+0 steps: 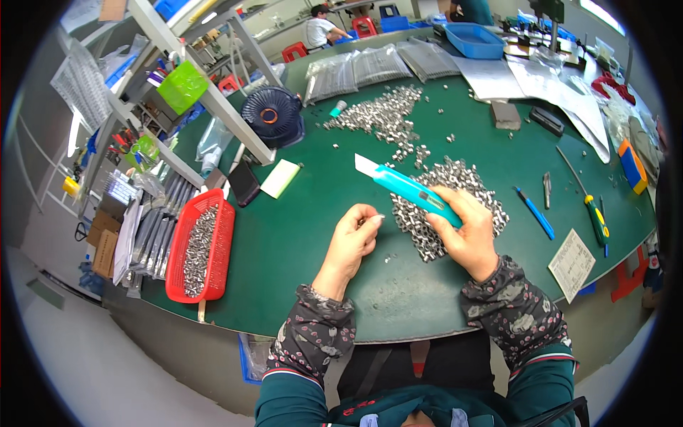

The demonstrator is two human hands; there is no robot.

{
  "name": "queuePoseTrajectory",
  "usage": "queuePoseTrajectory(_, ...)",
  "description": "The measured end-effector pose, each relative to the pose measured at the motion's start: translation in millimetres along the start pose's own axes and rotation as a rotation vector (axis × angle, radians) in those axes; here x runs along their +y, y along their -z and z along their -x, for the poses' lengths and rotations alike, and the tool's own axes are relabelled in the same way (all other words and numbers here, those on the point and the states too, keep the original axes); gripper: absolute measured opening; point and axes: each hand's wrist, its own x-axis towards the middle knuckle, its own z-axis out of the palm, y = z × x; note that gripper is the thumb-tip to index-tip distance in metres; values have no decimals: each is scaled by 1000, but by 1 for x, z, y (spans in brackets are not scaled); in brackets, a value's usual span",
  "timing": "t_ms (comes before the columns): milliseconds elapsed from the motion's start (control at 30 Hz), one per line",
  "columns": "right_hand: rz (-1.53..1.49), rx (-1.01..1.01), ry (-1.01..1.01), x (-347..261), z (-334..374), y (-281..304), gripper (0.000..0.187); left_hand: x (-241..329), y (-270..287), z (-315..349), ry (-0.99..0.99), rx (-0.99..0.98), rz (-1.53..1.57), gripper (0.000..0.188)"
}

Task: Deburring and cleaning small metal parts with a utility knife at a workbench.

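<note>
My right hand (475, 231) grips a turquoise utility knife (407, 186), its pale blade extended and pointing to the far left. Beneath the knife and that hand spreads a pile of small silvery metal pieces (420, 229), short and ring-like. Just left of the pile, my left hand (348, 242) is closed, with thumb and forefinger pinched on a tiny metal piece (380, 216) that barely shows. The blade is apart from my left fingers. A few tiny bits (390, 257) lie on the green tabletop (313, 178) near my left hand.
A second heap of metal pieces (384, 117) lies farther back. At left stand a red basket (226, 249) of metal pieces, a phone (244, 183) and a dark fan (272, 115). On the right are a blue pen (535, 212), a screwdriver (595, 217) and a paper slip (572, 265).
</note>
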Motion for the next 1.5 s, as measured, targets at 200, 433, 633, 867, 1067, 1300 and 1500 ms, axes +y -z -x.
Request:
queuePoseTrajectory(200, -20, -140, -50, 2, 7, -3, 29, 6, 28, 3, -57, -20, 489, 4)
queuePoseTrajectory(433, -42, -313, -108, -1, 6, -2, 29, 3, 36, -1, -134, 20, 552, 12)
queuePoseTrajectory(633, -104, -384, -136, 4, 8, -5, 29, 4, 36, -2, -151, 41, 542, 13)
queuePoseTrajectory(867, -117, -397, -161, 7, 9, -5, 29, 6, 31, 0, -156, 91, 472, 13)
queuePoseTrajectory(1067, -30, -405, -159, 6, 10, -3, 29, 5, 31, -1, -188, 92, 401, 14)
queuePoseTrajectory(1300, 75, -392, -149, -3, 8, -1, 29, 5, 32, 0, -195, 134, 355, 15)
queuePoseTrajectory(1500, 111, -351, -96, -2, 9, -2, 28, 4, 32, 0, -196, 126, 332, 15)
